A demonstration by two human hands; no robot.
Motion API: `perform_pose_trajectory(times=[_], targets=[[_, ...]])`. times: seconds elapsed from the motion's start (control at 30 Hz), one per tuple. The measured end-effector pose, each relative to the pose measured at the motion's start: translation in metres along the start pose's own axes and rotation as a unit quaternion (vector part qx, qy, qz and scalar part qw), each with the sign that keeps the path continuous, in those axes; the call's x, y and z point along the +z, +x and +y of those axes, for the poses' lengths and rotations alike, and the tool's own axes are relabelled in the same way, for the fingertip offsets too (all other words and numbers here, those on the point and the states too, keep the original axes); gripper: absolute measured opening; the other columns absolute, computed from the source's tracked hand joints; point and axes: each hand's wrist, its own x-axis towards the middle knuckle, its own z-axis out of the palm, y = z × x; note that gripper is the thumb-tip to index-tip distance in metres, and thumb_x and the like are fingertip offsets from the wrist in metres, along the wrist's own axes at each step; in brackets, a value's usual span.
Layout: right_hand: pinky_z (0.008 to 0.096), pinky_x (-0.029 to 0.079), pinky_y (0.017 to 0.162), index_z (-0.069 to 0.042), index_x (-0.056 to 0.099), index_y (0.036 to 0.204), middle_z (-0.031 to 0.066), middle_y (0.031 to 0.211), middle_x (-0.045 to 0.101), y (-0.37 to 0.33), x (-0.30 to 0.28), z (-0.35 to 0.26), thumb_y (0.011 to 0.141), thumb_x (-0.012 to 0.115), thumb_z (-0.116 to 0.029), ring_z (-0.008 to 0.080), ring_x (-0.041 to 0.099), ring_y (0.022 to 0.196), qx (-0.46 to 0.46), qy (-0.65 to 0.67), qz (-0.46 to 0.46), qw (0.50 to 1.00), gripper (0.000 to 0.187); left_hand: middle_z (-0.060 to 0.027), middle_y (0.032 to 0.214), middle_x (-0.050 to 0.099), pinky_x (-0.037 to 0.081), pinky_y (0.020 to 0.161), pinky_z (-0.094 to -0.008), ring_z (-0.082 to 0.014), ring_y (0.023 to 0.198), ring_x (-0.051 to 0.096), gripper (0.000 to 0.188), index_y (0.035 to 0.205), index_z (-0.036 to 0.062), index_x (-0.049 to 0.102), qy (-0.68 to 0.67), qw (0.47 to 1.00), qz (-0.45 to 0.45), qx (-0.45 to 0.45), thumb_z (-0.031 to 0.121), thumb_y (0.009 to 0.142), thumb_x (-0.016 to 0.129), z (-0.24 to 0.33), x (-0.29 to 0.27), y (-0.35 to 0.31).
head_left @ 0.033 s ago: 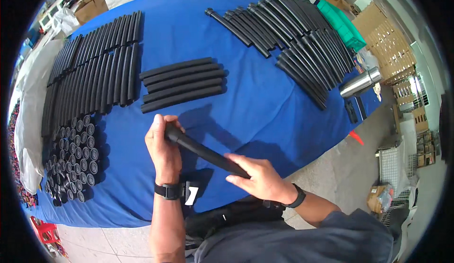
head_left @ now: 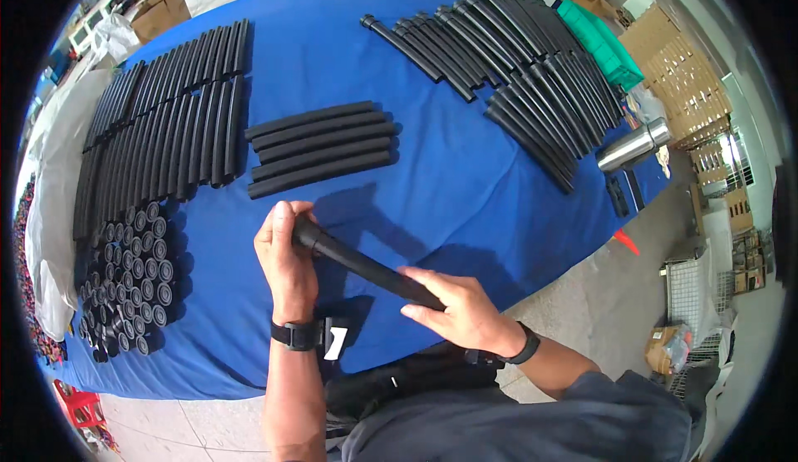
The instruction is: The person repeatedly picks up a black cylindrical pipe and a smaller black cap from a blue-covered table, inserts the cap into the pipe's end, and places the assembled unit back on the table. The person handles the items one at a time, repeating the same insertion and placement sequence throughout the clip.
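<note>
Blue-covered bench (head_left: pixel 465 188) is carrying rows of black tubes | my left hand (head_left: pixel 287 267) is gripping one end of a black tube (head_left: pixel 366 267) | my right hand (head_left: pixel 461 312) is clamping its other end, above bench's near edge | five foam sleeves (head_left: pixel 324 146) are lying beyond | steel flask (head_left: pixel 633 144) is lying at right.

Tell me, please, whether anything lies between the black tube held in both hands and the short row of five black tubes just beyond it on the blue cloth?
Nothing visible does. The black tube is gripped by the left hand and the right hand, and only bare blue cloth separates it from the row of five tubes.
</note>
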Motion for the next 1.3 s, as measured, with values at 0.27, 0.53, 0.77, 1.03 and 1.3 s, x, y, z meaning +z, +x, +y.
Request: perform_pose_trajectory(times=[0.27, 0.53, 0.77, 1.03, 1.3], targets=[[0.0186, 0.040, 0.041, -0.002, 0.047, 0.147, 0.0064, 0.090, 0.064, -0.008, -0.011, 0.001, 0.107, 0.056, -0.030, 0.0052, 0.053, 0.053, 0.309, 0.592, -0.152, 0.729, 0.050, -0.0001, 0.076, 0.061, 0.037, 0.055, -0.0219, -0.0063, 0.064, 0.051, 0.015, 0.089, 0.0063, 0.064, -0.056, 0.995, -0.060, -0.050, 0.018, 0.095, 0.072, -0.005, 0.002, -0.005], [0.0374, 0.055, 0.081, 0.006, 0.056, 0.131, 0.0178, 0.100, 0.068, -0.010, 0.006, -0.017, 0.093, 0.073, -0.014, 0.0240, 0.070, 0.091, 0.053, 0.001, -0.013, 0.999, 0.047, 0.0023, 0.078, 0.061, 0.036, 0.051, -0.0239, -0.0063, 0.062, 0.051, 0.017, 0.097, 0.0085, 0.069, 0.055, 0.992, -0.047, -0.102, 0.023, 0.091, 0.075, -0.004, 0.006, -0.007], [0.0227, 0.036, 0.034, 0.010, 0.056, 0.128, 0.0147, 0.077, 0.067, -0.018, -0.009, 0.011, 0.106, 0.052, -0.037, 0.0094, 0.049, 0.039, 0.323, 0.657, -0.187, 0.655, 0.052, 0.0024, 0.073, 0.060, 0.031, 0.043, -0.0207, -0.0036, 0.052, 0.047, 0.013, 0.094, 0.0098, 0.065, -0.056, 0.991, -0.061, -0.109, 0.021, 0.096, 0.070, -0.002, 0.001, -0.007], [0.0215, 0.042, 0.038, 0.003, 0.059, 0.113, 0.0150, 0.079, 0.067, -0.013, -0.009, -0.013, 0.098, 0.063, -0.021, 0.0106, 0.052, 0.042, 0.286, 0.471, -0.101, 0.828, 0.029, 0.0058, 0.069, 0.054, 0.029, 0.045, -0.0208, -0.0020, 0.054, 0.043, 0.021, 0.093, 0.0088, 0.066, 0.036, 0.991, -0.092, -0.095, 0.027, 0.093, 0.076, 0.005, 0.004, -0.006], [0.0212, 0.036, 0.038, 0.007, 0.062, 0.122, 0.0076, 0.064, 0.060, -0.017, 0.001, 0.001, 0.107, 0.050, -0.042, 0.0080, 0.047, 0.042, 0.278, 0.456, -0.184, 0.825, 0.052, 0.0055, 0.066, 0.054, 0.030, 0.046, -0.0218, -0.0033, 0.053, 0.045, 0.028, 0.088, 0.0061, 0.066, 0.267, 0.912, -0.289, -0.114, 0.031, 0.088, 0.079, 0.046, -0.042, 0.003]])
